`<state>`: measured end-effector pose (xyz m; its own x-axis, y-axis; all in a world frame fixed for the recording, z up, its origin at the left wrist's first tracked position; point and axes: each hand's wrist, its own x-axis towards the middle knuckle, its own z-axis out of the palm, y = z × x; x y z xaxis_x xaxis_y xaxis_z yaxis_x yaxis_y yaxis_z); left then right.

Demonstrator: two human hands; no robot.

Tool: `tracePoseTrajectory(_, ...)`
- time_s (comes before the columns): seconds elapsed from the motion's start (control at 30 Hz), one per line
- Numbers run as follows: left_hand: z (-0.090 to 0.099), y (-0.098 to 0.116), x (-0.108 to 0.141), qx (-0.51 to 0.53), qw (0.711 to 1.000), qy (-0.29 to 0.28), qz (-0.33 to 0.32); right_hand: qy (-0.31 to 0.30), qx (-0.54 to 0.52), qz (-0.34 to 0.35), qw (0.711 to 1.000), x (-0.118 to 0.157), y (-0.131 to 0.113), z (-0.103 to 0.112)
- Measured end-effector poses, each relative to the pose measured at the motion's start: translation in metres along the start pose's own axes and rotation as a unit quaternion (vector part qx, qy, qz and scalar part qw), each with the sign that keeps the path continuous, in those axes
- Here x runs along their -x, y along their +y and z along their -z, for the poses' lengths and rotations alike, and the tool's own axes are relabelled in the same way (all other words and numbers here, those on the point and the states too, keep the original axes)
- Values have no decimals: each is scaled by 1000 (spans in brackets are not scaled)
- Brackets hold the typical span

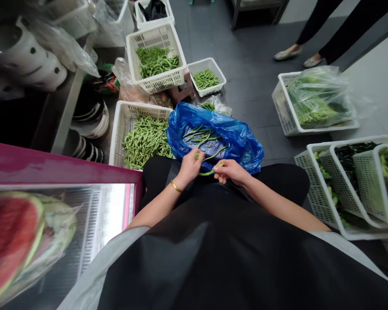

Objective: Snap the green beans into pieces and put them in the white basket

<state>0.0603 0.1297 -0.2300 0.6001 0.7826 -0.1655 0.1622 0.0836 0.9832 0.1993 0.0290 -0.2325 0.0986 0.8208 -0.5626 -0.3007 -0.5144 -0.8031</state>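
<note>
Over my lap, my left hand [191, 165] and my right hand [229, 171] are both closed on green beans. A long green bean [207, 173] stretches from the right hand's fingertips toward the left hand. Short green pieces [197, 156] show between the left thumb and fingers. Just beyond my hands lies an open blue plastic bag [245, 146] with several long green beans [204, 135] inside. To the left of the bag, a white crate [116, 133] holds a heap of short bean pieces [147, 142].
A white basket [163, 82] of green vegetables and a smaller basket [210, 91] of beans stand ahead. Bagged greens fill a crate [286, 116] at right, near several tilted crates [323, 193]. A person's legs [336, 34] are at upper right. A cut watermelon [11, 241] lies at left.
</note>
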Motion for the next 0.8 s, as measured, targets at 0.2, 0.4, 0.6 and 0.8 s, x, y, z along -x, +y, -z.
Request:
tracePoseTrajectory(0.2,-4,3,14,-37,972,-216,88,-134,101,19,986,15,-2,10)
tracePoseTrajectory(0.4,-4,6,19,-172,945,-278,-27,-129,161,44,978,20,12,16)
tracePoseTrajectory(0.6,-3,-9,16,-280,924,-260,21,-76,632,105,764,24,10,16)
tracePoseTrajectory(0.8,27,-18,-6,36,973,-150,173,-184,778,36,600,2,-14,29)
